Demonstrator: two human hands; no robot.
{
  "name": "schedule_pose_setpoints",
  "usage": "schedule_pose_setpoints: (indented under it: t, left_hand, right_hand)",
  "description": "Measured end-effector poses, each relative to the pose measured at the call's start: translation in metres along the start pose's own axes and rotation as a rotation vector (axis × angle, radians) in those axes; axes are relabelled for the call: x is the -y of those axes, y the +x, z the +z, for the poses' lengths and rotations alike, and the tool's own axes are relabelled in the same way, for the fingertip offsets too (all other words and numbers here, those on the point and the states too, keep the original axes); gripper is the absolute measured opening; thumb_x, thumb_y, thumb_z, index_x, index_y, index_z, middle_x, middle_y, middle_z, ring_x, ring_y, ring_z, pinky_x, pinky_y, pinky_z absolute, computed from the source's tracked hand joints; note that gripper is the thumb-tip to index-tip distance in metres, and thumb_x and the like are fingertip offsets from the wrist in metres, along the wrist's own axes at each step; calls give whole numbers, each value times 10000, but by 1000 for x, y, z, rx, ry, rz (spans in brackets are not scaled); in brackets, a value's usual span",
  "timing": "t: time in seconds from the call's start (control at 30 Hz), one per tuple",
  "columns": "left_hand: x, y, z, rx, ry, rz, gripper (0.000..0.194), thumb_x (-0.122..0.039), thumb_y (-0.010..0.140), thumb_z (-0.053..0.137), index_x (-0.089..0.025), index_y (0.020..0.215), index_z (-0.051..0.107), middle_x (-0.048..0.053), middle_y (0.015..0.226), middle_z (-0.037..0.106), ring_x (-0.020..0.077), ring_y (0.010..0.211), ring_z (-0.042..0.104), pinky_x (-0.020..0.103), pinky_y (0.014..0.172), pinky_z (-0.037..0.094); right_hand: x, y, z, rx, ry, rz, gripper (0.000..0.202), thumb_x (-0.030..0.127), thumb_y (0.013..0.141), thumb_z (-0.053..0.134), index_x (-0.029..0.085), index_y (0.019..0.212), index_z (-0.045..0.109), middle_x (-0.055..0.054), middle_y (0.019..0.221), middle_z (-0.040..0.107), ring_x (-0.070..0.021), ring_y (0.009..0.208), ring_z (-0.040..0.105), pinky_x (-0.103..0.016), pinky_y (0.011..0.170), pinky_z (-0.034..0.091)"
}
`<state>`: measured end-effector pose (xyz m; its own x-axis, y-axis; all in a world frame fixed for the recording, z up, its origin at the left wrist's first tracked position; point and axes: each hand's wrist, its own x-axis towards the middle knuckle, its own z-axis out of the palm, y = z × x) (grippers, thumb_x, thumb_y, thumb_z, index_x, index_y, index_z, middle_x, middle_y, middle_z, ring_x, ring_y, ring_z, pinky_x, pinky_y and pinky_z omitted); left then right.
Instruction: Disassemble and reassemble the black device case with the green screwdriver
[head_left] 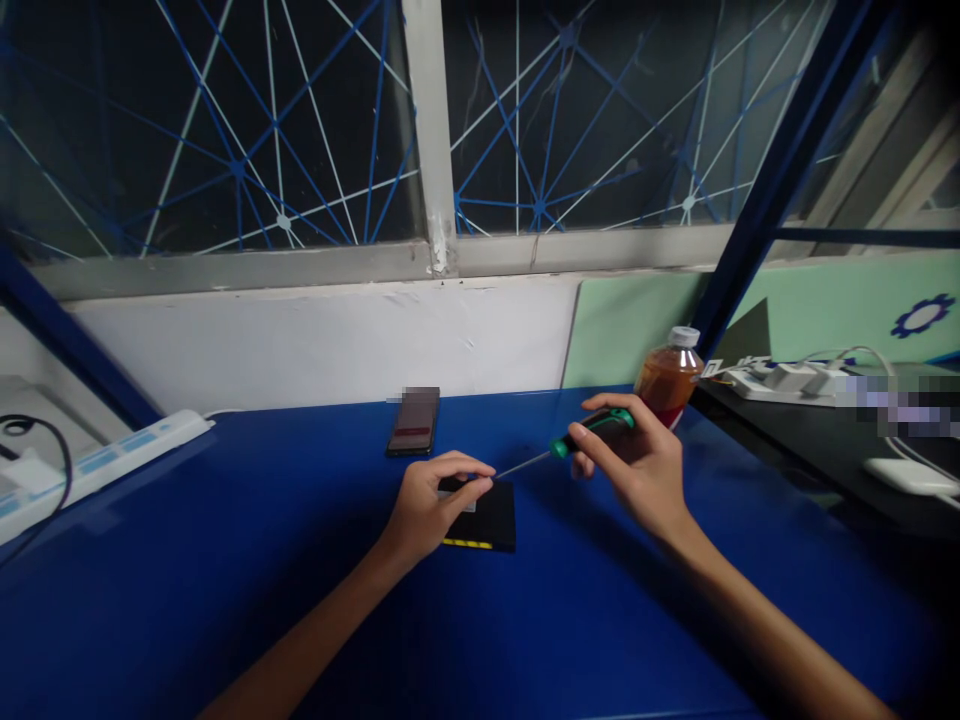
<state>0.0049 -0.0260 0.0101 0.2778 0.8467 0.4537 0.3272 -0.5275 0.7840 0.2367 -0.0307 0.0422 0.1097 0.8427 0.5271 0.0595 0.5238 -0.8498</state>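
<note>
My right hand (637,455) is closed around the black and green handle of a screwdriver (556,447). The thin metal shaft slants down to the left. At its tip, the thumb and fingers of my left hand (439,500) are pinched together; anything small between them is too hidden to make out. Below the shaft's tip, a flat black box (496,518) lies on the blue table (570,620). It has a row of yellow pieces along its near edge and a pale label on top, partly covered by my left hand.
A phone (415,422) lies behind my left hand. Beyond my right hand stands a bottle of amber drink (670,375). White power strips (112,465) with cables sit at the left, and more plugs and a white adapter (907,477) at the right. A wall and windows close off the back.
</note>
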Motion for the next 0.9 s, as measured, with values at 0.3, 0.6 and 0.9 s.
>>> schedule_pose_setpoints:
  t: [0.3,0.6,0.9]
  left_hand:
    - [-2,1,1,-20,-104,-99,81,-250,758,694,-191,790,739,46,840,717,183,789,661,294,708,559]
    - [-9,-3,1,-40,-81,-177,186,-271,737,717,-199,906,742,31,831,734,189,758,687,273,653,590]
    - [-11,-4,1,-39,6,-148,80,-266,758,685,-237,795,749,17,985,728,207,873,692,324,777,583]
  right_hand:
    - [0,0,-1,-15,42,-5,243,270,782,692,228,966,539,56,551,555,-132,411,572,-281,423,494]
    - [0,-2,1,-12,16,-10,260,264,775,701,218,973,539,47,583,576,-123,416,575,-269,424,490]
    - [0,-2,0,1,-11,-9,250,263,781,693,214,969,536,48,584,573,-113,419,568,-262,429,488]
